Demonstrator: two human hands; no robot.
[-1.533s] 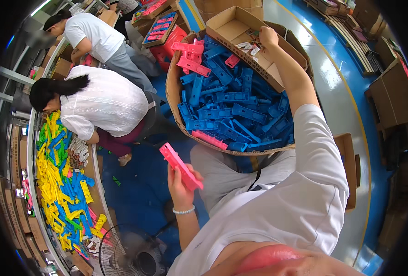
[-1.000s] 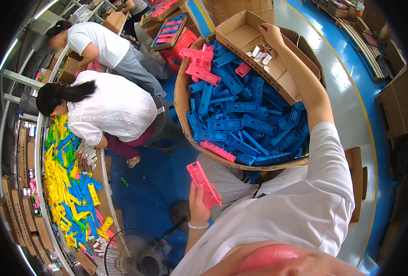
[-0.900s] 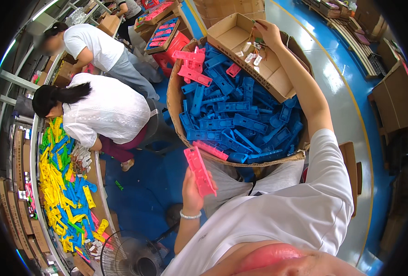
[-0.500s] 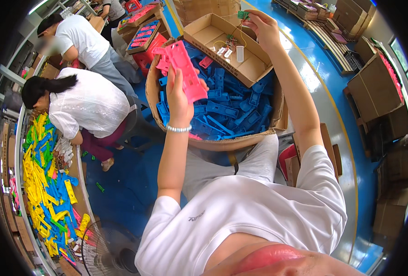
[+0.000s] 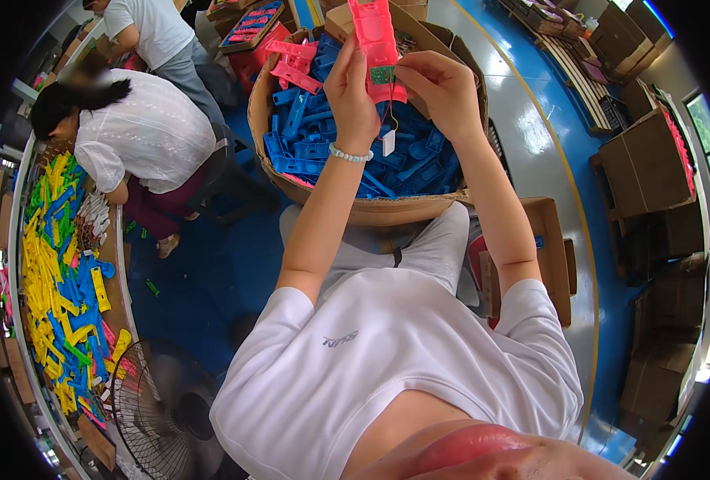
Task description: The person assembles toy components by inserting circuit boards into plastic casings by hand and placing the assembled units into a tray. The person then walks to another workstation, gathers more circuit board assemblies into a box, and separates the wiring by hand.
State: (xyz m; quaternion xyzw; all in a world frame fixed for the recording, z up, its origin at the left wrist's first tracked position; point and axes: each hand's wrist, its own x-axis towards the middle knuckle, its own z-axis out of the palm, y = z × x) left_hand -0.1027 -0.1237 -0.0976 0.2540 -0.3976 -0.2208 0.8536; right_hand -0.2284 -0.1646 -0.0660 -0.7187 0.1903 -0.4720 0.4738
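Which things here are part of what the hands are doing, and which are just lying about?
In hand:
- pink plastic part, held by left hand
- small green board, pinched by right hand
- box of blue parts

Lying about:
- floor fan
- yellow and blue parts on bench
- cardboard boxes

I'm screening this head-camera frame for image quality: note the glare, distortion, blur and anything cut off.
Head view: fisheye bends the yellow floor line and leaves black corners; window glare whitens the grey floor; the left hand and right hand on the pink plastic piece look sharp, but its top is cropped; the co-worker's head is blurred; the chin is a soft close smear.
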